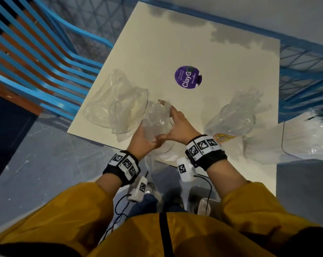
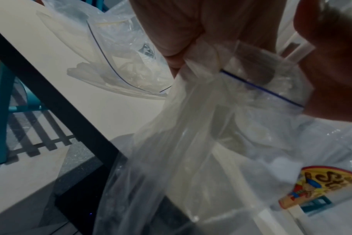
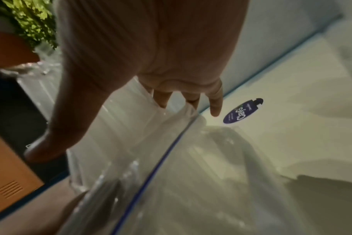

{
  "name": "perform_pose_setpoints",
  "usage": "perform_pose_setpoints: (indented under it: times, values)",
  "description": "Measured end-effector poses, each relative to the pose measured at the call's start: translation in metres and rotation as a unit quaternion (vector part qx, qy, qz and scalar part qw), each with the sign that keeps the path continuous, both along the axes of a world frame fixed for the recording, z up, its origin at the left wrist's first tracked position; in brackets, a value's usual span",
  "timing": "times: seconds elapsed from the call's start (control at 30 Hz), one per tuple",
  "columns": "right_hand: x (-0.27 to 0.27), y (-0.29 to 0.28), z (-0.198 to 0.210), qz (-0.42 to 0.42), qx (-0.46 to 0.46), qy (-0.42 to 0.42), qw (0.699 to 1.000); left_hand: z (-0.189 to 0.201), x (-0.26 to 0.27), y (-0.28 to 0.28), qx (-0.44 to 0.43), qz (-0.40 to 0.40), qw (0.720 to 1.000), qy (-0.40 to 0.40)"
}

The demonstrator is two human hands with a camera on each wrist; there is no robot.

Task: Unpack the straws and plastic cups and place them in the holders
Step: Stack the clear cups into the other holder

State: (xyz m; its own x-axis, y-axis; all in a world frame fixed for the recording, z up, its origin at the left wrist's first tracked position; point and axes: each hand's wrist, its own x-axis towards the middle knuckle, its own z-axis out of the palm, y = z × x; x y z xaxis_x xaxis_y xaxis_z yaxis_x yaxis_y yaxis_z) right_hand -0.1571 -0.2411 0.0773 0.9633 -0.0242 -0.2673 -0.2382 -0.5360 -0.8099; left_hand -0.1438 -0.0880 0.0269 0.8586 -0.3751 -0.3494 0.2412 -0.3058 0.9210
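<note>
1. The left hand point(image 1: 144, 140) clutches a bunched clear zip bag point(image 1: 156, 117) from below; the right hand point(image 1: 177, 125) grips its upper side, fingers curled over the plastic.
2. The bag is held above the near edge of the bench point(image 1: 194, 43); its contents are unclear.
3. A crumpled open bag point(image 1: 116, 104) lies just left, another clear packet point(image 1: 236, 115) to the right, a purple sticker point(image 1: 188, 77) beyond.

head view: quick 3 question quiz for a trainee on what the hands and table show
1. True or false: the left hand and right hand both hold the middle bag.
2. The purple sticker sits on: A the table; B the floor; C a chair.
3. Fill in: the labelled bag lies on the ___ hand's side.
Key: 1 true; 2 A; 3 right.
</note>
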Motion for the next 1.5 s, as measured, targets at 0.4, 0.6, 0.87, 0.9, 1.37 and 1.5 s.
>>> perform_pose_setpoints:
  times: [0.4, 0.6, 0.87, 0.9, 1.37, 1.5]
  values:
    - [-0.002, 0.012, -0.001, -0.236, 0.169, 0.0, 0.957, -0.011, 0.007, -0.001, 0.036, -0.053, 0.997, -0.044]
    - [0.003, -0.002, 0.036, -0.342, 0.228, -0.064, 0.909, -0.002, 0.019, 0.003, 0.062, -0.047, 0.996, -0.042]
    - [0.003, -0.029, 0.102, -0.422, 0.275, -0.17, 0.847, 0.002, 0.046, -0.01, 0.145, -0.123, 0.98, -0.056]
    - [0.0, -0.033, 0.108, -0.432, 0.289, -0.185, 0.834, 0.003, 0.048, -0.013, 0.158, -0.116, 0.979, -0.055]
    - [-0.087, -0.112, 0.132, -0.459, 0.248, -0.249, 0.816, 0.063, 0.053, -0.076, 0.063, 0.011, 0.958, -0.281]
    - [-0.094, -0.138, 0.126, -0.481, 0.252, -0.25, 0.802, 0.067, 0.008, -0.113, 0.033, -0.189, 0.943, -0.272]
